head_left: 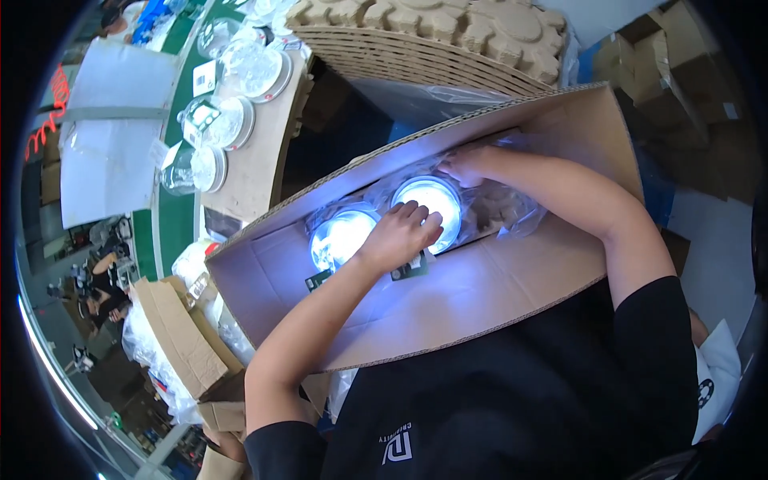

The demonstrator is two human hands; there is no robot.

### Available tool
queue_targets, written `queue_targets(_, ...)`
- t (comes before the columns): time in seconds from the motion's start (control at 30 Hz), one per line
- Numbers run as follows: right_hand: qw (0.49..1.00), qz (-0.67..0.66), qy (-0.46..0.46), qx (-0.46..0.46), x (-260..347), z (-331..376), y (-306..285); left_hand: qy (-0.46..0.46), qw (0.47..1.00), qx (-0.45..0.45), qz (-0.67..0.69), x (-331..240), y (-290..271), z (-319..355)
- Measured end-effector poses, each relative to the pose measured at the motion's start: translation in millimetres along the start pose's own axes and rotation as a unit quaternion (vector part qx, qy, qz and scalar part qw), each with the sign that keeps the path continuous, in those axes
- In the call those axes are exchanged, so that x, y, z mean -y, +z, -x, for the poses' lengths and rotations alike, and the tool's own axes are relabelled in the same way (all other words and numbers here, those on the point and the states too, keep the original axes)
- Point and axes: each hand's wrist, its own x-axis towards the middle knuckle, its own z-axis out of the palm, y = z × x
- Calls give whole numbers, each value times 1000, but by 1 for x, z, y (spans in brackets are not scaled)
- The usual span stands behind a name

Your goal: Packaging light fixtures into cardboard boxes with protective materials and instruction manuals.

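Head view shows the left hand [400,234] resting loosely open on two bagged round lamps [428,204] already seated against the cardboard box [496,296]'s far wall, the right hand [468,166] flat pressing beside them, more bagged lamps [210,122] waiting outside.

Single view only, from a head-worn fisheye camera looking steeply down over the wearer's chest. It sits close to the work: an open cardboard box [480,280] fills the centre of the frame, and both forearms enter from the lower edge and reach into it. Straight edges bow toward the dark circular rim. The upper left takes in a bench [254,152] farther off; the left margin shows distant floor. No second view is present to overlap with.
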Motion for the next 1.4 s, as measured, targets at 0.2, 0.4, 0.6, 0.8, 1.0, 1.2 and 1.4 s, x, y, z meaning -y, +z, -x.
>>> queue_targets(0.2, 1000, 14, 8, 6, -2, 21, -6, -16, 997, 38, 64, 10, -6, -6)
queue_targets(0.4, 957, 51, -49, 281, 41, 52, 2, -100, 965, 144, 195, 16, -39, -5)
queue_targets(0.6, 905, 35, -5, 423, -43, 63, 120, -126, 967, 192, 110, 7, -87, 1)
queue_targets(0.8, 912, 16, 22, 409, -30, 84, 76, -105, 948, 283, 96, -11, -97, 24)
queue_targets(1.0, 853, -28, 73, 517, -34, 97, 69, -95, 938, 316, 104, -26, -99, 19)
queue_targets(1.2, 782, -106, 89, 608, -35, 108, 23, 24, 938, 319, 136, -74, -65, -59)
queue_targets(1.4, 795, -145, 139, 573, -12, 113, 1, -135, 937, 323, 0, -88, 116, -88)
